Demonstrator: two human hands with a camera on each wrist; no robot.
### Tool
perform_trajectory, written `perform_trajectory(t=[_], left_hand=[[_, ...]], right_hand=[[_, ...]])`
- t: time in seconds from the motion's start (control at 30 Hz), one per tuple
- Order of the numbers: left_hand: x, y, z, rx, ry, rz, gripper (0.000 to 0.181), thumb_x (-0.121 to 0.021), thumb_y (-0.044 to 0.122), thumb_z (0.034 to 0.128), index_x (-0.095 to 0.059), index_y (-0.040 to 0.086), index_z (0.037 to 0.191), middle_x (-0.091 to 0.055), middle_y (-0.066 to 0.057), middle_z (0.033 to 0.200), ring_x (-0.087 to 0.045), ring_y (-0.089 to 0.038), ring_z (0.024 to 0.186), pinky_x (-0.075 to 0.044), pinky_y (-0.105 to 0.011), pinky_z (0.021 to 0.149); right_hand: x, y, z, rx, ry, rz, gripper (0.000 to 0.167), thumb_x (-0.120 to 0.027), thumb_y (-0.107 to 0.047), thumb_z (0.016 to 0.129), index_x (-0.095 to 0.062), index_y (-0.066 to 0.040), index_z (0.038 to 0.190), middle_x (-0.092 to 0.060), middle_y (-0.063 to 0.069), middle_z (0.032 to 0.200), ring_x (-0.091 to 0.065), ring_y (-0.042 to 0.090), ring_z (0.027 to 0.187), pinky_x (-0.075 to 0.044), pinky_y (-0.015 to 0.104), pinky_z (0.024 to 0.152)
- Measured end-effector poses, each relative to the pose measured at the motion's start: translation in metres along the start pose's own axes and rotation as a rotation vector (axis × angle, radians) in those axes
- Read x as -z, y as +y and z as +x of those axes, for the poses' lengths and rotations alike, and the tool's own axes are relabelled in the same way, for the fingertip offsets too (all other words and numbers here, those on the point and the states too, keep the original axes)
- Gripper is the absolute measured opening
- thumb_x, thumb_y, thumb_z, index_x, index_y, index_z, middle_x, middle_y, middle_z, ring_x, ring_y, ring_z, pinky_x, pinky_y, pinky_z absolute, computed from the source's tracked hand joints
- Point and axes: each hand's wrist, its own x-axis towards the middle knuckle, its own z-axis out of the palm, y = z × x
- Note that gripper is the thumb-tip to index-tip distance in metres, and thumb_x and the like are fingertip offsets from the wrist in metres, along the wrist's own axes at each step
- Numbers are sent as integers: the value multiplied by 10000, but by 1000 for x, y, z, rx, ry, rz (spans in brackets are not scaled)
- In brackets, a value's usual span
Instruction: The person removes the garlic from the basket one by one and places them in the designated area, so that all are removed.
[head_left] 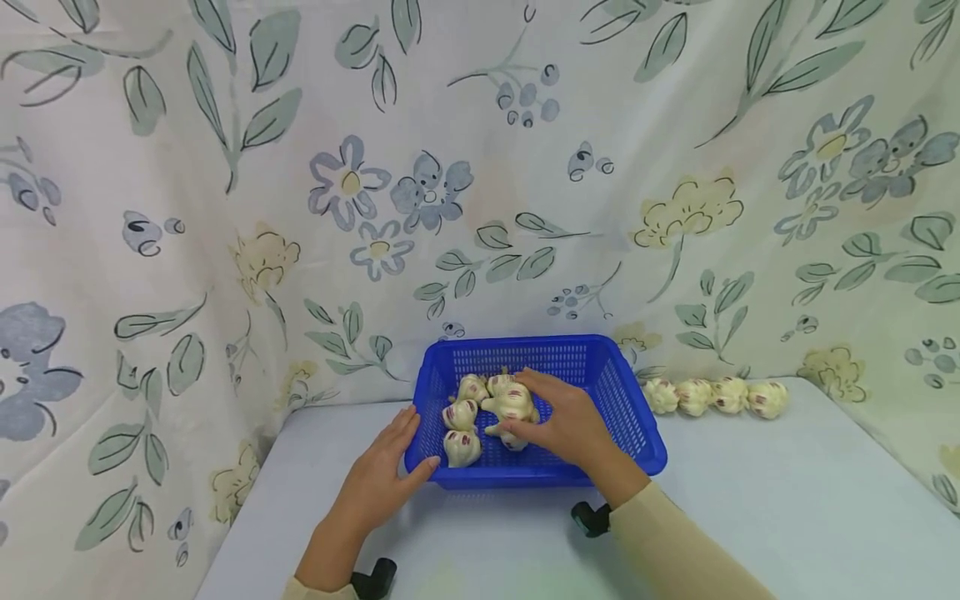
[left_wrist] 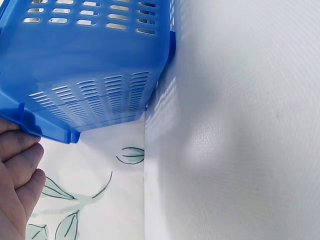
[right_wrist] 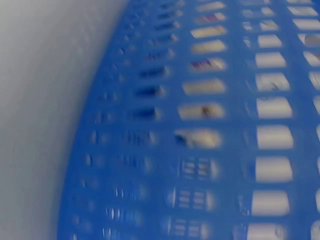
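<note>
In the head view a blue plastic basket (head_left: pixel 525 477) holds several garlic bulbs (head_left: pixel 462 448) in its left and middle part. My right hand (head_left: pixel 573 421) reaches over the front rim and grips a bulb (head_left: pixel 513 402) between thumb and fingers, above other bulbs. My left hand (head_left: pixel 382 471) rests on the basket's front left corner with its fingers extended. From the left wrist, the fingers of my left hand (left_wrist: pixel 17 170) touch the basket's rim (left_wrist: pixel 45 131). The right wrist view shows only the blurred slotted basket wall (right_wrist: pixel 230 120), with pale bulbs partly visible through it; the right hand is hidden there.
Four-bulb row aside, several garlic bulbs (head_left: pixel 693 397) stand in a line on the white table (head_left: pixel 750 492), right of the basket. A floral cloth (head_left: pixel 525 283) hangs behind the table and along its left side.
</note>
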Motion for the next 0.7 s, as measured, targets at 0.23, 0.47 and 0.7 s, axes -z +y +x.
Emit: perform_trajectory(t=[0.23, 0.47, 0.7], left_hand=[[0, 2, 0, -1, 2, 5, 815, -556, 622, 915, -376, 105, 1519, -318, -36, 1603, -303, -276, 1477, -334, -531, 1153], [-1, 2, -1, 6, 2, 11, 787, -589, 573, 918, -378, 111, 1519, -309, -23, 1606, -295, -260, 1480, -334, -528, 1153], [0, 3, -1, 2, 18, 15, 774, -598, 555, 922, -387, 103, 1514, -314, -27, 1602, -309, -280, 1473, -343, -536, 1143]], right_hand=[[32, 23, -14, 1, 168, 5, 675, -886, -347, 700, -661, -90, 1282, -641, 95, 1328, -594, 321, 1242, -517, 530, 966], [73, 40, -36, -112, 344, 20, 644, -895, -202, 699, -664, -138, 1296, -655, 55, 1314, -584, 119, 1254, -465, 156, 996], [103, 62, -56, -245, 506, 184, 609, -818, -1, 760, -640, -139, 1326, -639, 82, 1334, -539, -28, 1253, -408, 72, 998]])
